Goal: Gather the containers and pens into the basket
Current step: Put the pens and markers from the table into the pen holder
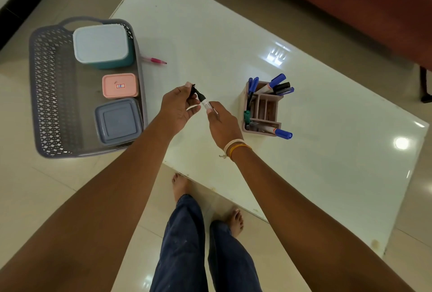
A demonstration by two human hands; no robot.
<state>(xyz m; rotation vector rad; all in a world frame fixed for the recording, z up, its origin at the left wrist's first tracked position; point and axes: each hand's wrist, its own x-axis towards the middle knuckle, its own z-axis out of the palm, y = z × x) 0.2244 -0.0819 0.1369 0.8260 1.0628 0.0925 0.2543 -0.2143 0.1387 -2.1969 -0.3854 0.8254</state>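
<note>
Above the table (233, 34), my left hand (178, 107) and right hand (221, 123) pinch one black marker (202, 99) between closed fingers. Left, the basket (46, 86) holds three containers; a pink pen (155, 60) lies beside it.

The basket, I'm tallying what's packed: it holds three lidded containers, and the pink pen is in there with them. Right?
Not quite. The basket does hold three lidded containers: white-lidded teal, pink and grey-blue. But the pink pen is not inside; the head view shows it lying on the table just outside the basket's right wall.
</note>
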